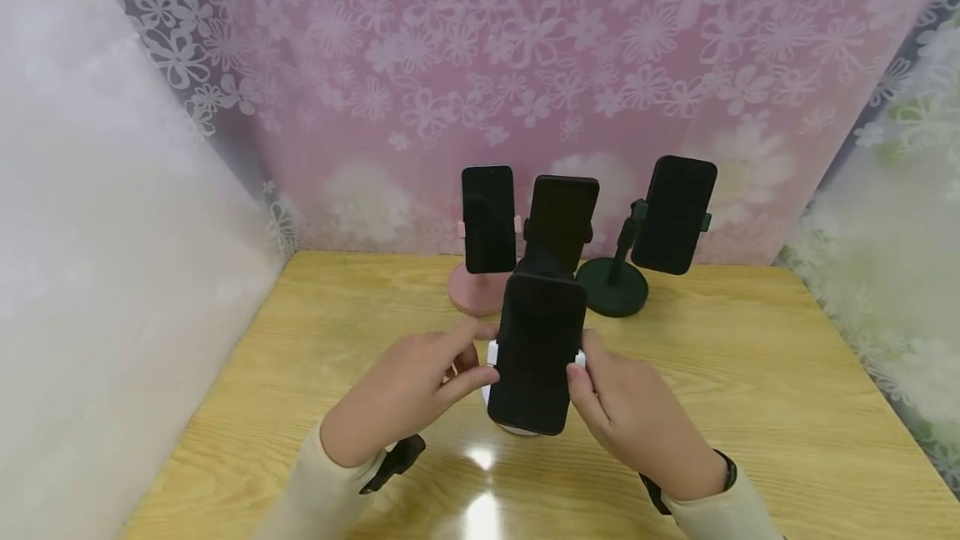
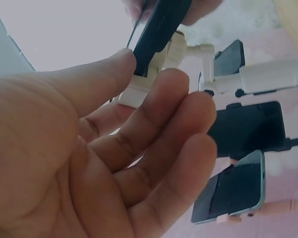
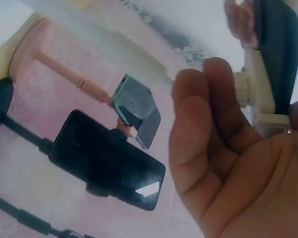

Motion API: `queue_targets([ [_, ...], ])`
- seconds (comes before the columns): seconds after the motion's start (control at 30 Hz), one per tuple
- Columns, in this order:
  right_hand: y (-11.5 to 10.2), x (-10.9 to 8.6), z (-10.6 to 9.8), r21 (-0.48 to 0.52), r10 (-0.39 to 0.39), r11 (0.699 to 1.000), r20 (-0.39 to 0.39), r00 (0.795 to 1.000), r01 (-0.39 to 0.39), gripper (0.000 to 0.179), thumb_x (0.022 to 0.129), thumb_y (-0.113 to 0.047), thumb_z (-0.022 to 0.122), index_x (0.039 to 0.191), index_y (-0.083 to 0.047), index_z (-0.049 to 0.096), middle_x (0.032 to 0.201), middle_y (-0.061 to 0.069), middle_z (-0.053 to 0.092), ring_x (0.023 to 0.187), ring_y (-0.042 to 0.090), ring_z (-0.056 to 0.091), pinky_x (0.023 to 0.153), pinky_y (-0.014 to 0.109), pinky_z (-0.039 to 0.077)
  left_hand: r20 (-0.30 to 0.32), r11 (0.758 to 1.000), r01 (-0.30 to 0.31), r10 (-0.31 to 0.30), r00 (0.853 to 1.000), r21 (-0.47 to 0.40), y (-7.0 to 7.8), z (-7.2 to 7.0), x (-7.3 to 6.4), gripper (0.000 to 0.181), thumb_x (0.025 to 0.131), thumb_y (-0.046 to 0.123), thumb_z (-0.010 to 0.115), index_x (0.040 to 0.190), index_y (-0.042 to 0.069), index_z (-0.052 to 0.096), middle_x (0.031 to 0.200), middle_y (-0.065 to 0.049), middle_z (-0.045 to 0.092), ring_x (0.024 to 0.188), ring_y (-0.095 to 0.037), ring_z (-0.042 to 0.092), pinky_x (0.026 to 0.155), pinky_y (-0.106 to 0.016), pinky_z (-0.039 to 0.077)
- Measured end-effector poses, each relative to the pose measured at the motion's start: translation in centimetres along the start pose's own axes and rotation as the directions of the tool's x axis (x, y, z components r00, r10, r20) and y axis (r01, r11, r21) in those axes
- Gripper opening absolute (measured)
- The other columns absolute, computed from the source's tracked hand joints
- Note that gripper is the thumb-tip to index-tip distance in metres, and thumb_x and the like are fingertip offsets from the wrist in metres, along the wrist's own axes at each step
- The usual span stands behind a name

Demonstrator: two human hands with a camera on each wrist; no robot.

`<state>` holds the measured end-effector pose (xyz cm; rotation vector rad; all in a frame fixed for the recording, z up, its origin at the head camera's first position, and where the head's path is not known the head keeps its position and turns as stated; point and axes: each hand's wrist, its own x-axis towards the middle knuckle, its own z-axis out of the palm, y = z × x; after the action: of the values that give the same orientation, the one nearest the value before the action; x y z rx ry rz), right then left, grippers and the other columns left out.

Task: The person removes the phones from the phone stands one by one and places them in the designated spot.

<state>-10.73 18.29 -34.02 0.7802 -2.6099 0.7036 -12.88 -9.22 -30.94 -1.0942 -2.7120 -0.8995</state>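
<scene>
A black smartphone sits upright, tilted back, in the clamp of a white phone stand, mostly hidden behind it in the head view. At its left side my left hand pinches the edge, thumb on the phone and forefinger at the clamp. The other left fingers are loosely bent, as the left wrist view shows. My right hand grips the opposite edge at the clamp's right end, thumb in front. Its remaining fingers curl behind the phone.
Behind stand a phone on a pink stand, a phone in a black holder and a phone on a dark green stand. The wooden table meets a pink flowered curtain at the back.
</scene>
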Motion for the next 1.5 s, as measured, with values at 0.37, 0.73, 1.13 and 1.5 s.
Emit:
queue_targets([
  [0.37,-0.3,-0.1,1.2,0.130,0.023,0.991,0.033,0.999,-0.027,0.011,0.104,-0.008,0.053,0.102,-0.009,0.042,0.063,-0.016,0.031,0.052,-0.002,0.029,0.048,0.019,0.031,-0.044,0.998,-0.054,0.056,0.997,0.042,-0.3,-0.2,-0.6,0.042,0.101,0.033,0.070,0.138,0.023,0.055,0.075,0.018,0.055,0.061,0.002,0.046,0.061,-0.020,0.045],
  [0.73,-0.8,0.1,0.1,0.094,0.054,0.994,0.027,0.998,-0.057,0.007,0.106,-0.013,0.051,0.107,-0.008,0.047,0.064,-0.013,0.032,0.052,-0.001,0.031,0.049,0.021,0.032,-0.046,0.994,-0.048,0.052,0.998,0.094,0.6,-0.5,-0.7,0.040,0.103,0.032,0.068,0.139,0.019,0.055,0.076,0.017,0.056,0.060,0.001,0.048,0.060,-0.021,0.045],
  [1.13,-3.8,1.5,-2.3,-0.076,0.246,0.968,0.065,0.967,-0.241,0.030,0.112,-0.030,0.042,0.090,-0.013,0.050,0.064,-0.002,0.039,0.054,0.011,0.040,0.055,0.029,0.037,-0.115,0.997,0.044,-0.037,0.993,0.059,1.0,0.7,0.2,0.037,0.104,0.045,0.062,0.130,0.019,0.063,0.075,0.018,0.056,0.057,0.000,0.046,0.055,-0.023,0.043],
  [1.5,-3.8,1.3,-1.8,-0.082,0.193,0.979,0.046,0.980,-0.188,0.015,0.105,-0.014,0.044,0.115,-0.012,0.056,0.063,-0.008,0.040,0.057,0.009,0.044,0.059,0.030,0.040,-0.143,0.995,0.101,-0.097,0.985,0.021,0.8,0.4,0.1,0.025,0.104,0.045,0.062,0.101,0.020,0.068,0.071,0.018,0.056,0.059,-0.001,0.049,0.057,-0.025,0.045],
])
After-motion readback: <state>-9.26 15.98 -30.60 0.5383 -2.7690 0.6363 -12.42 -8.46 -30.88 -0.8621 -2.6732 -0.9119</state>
